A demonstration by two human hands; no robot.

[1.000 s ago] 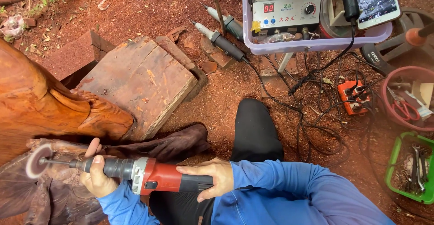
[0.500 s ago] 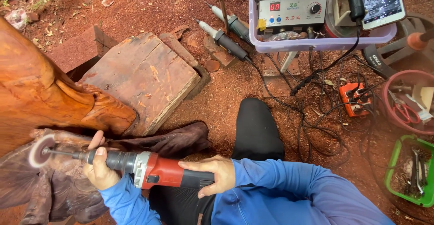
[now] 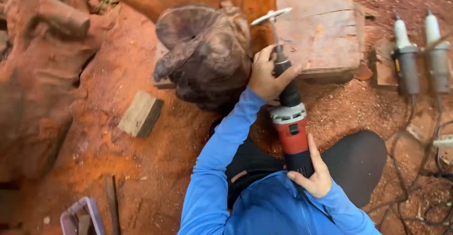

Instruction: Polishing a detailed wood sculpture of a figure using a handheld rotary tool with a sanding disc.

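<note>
Left hand (image 3: 265, 77) wrapped around the black neck of the red-and-black die grinder (image 3: 290, 121), thumb toward the shaft, fingers curled shut on the far side and partly hidden. Blue sleeve running from it down to the bottom edge of the view, elbow bent. Right hand (image 3: 315, 176) closed on the black rear of the same tool, thumb along its right flank, fingertips out of sight beneath the body. Grinder held nearly upright in the view, tilted slightly left, above a dark-trousered knee (image 3: 358, 157).

At the tool's tip, a thin shaft ending in a pale sanding disc (image 3: 271, 16), seen nearly edge-on, just beside the upper right edge of the dark carved wood piece (image 3: 205, 55); contact impossible to confirm. Carving resting on the red sawdust-covered ground (image 3: 141, 164), its lower side in shadow.

Behind the disc, a flat reddish wood slab (image 3: 321, 29). Far right, two more grey-and-white rotary tools (image 3: 420, 51) lying side by side, cords trailing down into a blurred tangle. Left of the carving, a small wooden offcut (image 3: 140, 113). Along the left edge, a large reddish root mass (image 3: 42, 74), cut off by the frame. Bottom left corner, a pale purple plastic rim (image 3: 82, 216), only partly visible.
</note>
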